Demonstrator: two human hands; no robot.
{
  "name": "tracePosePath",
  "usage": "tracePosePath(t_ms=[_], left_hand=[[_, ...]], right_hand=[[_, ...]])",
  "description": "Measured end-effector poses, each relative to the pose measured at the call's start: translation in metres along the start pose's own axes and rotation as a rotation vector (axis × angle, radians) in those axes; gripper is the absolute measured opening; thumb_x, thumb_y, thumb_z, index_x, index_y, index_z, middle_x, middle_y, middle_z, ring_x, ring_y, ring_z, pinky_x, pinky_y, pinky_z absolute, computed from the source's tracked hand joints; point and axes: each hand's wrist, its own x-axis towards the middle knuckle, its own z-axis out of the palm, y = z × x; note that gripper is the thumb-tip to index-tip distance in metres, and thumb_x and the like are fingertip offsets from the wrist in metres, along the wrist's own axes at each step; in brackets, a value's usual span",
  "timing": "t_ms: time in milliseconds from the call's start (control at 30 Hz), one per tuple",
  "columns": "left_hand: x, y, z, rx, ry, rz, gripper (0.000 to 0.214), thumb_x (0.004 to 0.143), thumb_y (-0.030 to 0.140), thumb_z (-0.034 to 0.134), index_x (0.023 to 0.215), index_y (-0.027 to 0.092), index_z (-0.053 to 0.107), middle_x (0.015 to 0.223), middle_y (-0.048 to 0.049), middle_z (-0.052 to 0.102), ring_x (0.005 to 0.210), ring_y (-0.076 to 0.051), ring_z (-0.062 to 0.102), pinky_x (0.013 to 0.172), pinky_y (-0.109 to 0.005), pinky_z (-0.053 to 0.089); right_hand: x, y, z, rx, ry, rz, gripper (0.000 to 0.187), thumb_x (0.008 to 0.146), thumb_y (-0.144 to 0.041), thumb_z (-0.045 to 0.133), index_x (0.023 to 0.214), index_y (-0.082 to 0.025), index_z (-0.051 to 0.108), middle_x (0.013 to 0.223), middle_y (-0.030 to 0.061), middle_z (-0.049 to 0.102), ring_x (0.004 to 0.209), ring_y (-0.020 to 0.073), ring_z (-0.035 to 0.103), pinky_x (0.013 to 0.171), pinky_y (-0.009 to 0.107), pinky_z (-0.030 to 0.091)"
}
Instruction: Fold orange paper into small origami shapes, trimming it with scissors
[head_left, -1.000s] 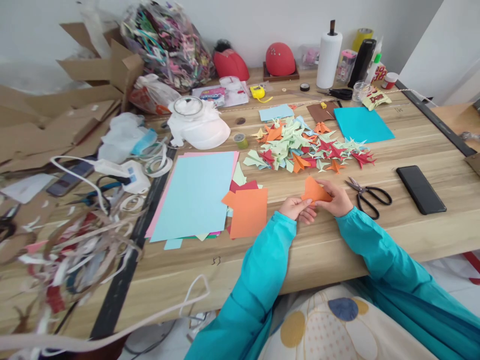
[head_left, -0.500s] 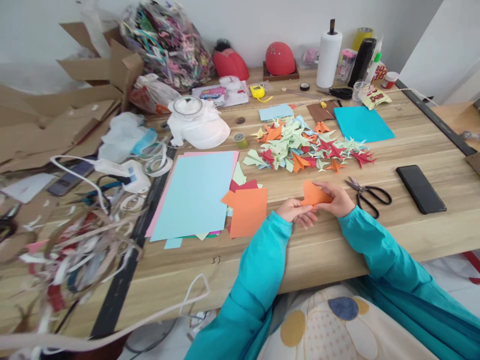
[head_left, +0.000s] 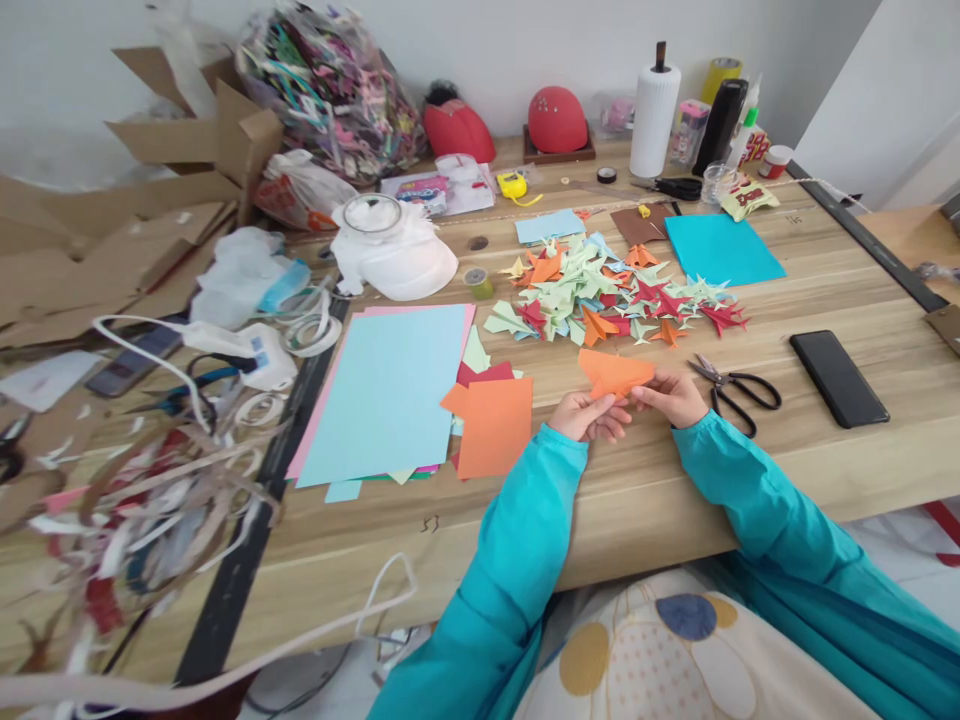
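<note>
Between my two hands, above the table, is a folded piece of orange paper [head_left: 611, 372]. My left hand [head_left: 589, 414] pinches its lower edge with the thumb on top. At the paper's right end, my right hand [head_left: 670, 396] grips it between thumb and fingers. Beyond the hands lies a heap of small folded paper pieces [head_left: 574, 290] in pale green, orange, red and blue. Left of my hands is a flat orange sheet [head_left: 495, 428], beside a stack of large light blue sheets [head_left: 394, 390]. Black-handled scissors [head_left: 735, 388] lie open just right of my right hand.
A black phone [head_left: 838, 378] lies at the right. Behind the heap are a turquoise sheet [head_left: 724, 248], pliers [head_left: 679, 188] and a white bottle [head_left: 655, 122]. Tangled strips [head_left: 165, 500], a power strip [head_left: 262, 358] and cardboard [head_left: 97, 250] crowd the left side.
The orange paper has turned and shifted left and slightly up, so a wider face of it shows. My right hand has slid along to its right end.
</note>
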Motion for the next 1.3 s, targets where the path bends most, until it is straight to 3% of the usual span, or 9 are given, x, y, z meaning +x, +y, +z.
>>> tracePosePath(t_ms=[233,667,867,1100,1300], left_hand=[[0.001,-0.003,0.004,0.026,0.008,0.023,0.046,0.055,0.039,0.076,0.085,0.006,0.066,0.065,-0.0092,0.068,0.049,-0.014,0.062,0.043,-0.022,0.048],[-0.003,-0.001,0.004,0.112,-0.040,0.020,0.047,0.050,0.039,0.079,0.079,0.005,0.065,0.069,-0.0118,0.069,0.050,-0.018,0.063,0.043,-0.024,0.050],[0.000,-0.003,0.005,0.102,0.027,0.084,0.048,0.050,0.041,0.078,0.078,0.005,0.065,0.070,-0.0125,0.069,0.049,-0.016,0.063,0.042,-0.023,0.049],[0.002,-0.010,0.016,0.230,0.153,0.212,0.043,0.057,0.045,0.073,0.072,0.006,0.065,0.075,-0.0144,0.069,0.051,-0.017,0.063,0.046,-0.027,0.051],[0.002,-0.010,0.016,0.323,0.171,0.247,0.045,0.058,0.048,0.071,0.072,0.006,0.066,0.067,-0.0120,0.068,0.052,-0.018,0.063,0.048,-0.029,0.053]], right_hand=[[0.001,0.003,0.003,-0.002,0.021,-0.005,0.025,0.059,-0.038,0.074,0.069,-0.015,0.068,0.058,0.0007,0.064,0.047,0.0080,0.052,0.045,0.021,0.044],[-0.001,0.001,-0.002,-0.018,-0.080,0.010,0.024,0.059,-0.036,0.075,0.067,-0.015,0.068,0.058,0.0016,0.065,0.050,0.0093,0.054,0.048,0.022,0.045],[-0.004,-0.003,0.000,-0.061,-0.048,0.024,0.030,0.066,-0.044,0.068,0.067,-0.014,0.066,0.060,0.0020,0.063,0.050,0.0087,0.052,0.049,0.023,0.043],[-0.003,0.004,0.008,-0.080,0.019,-0.056,0.029,0.058,-0.041,0.075,0.065,-0.016,0.061,0.058,-0.0014,0.058,0.053,0.0102,0.053,0.053,0.025,0.044],[-0.003,0.004,0.007,-0.111,0.019,-0.092,0.026,0.058,-0.038,0.075,0.064,-0.016,0.063,0.064,0.0000,0.059,0.054,0.0109,0.054,0.052,0.026,0.045]])
